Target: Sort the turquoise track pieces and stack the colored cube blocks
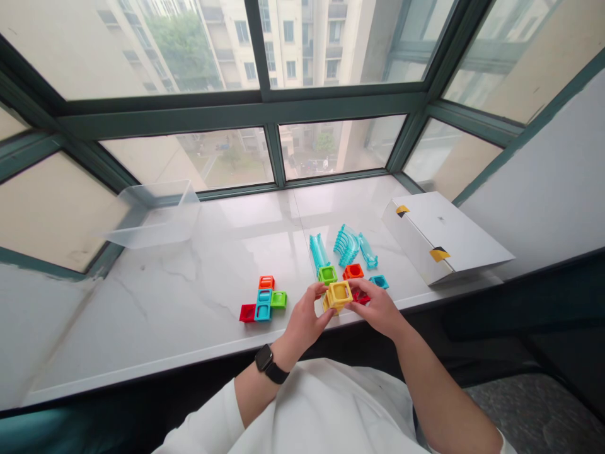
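Between my two hands is a yellow hollow toy block (339,294), raised near the sill's front edge. My left hand (307,320) grips its left side with thumb and fingers, and my right hand (375,307) pinches it from the right. Just behind lie a green block (327,274), an orange-red block (353,271) and a blue block (379,282). A red block (361,297) is partly hidden by my right fingers. Left of my hands, a group of joined blocks holds blue pieces (263,304), a green one (278,299), an orange one (266,282) and a dark red one (247,313).
Translucent teal track pieces (347,244) lie behind the blocks, some curved. A clear plastic bin (155,217) stands at the back left of the white marble sill (189,302). At the right is a white box (444,233) with yellow-black tabs. Windows enclose the sill.
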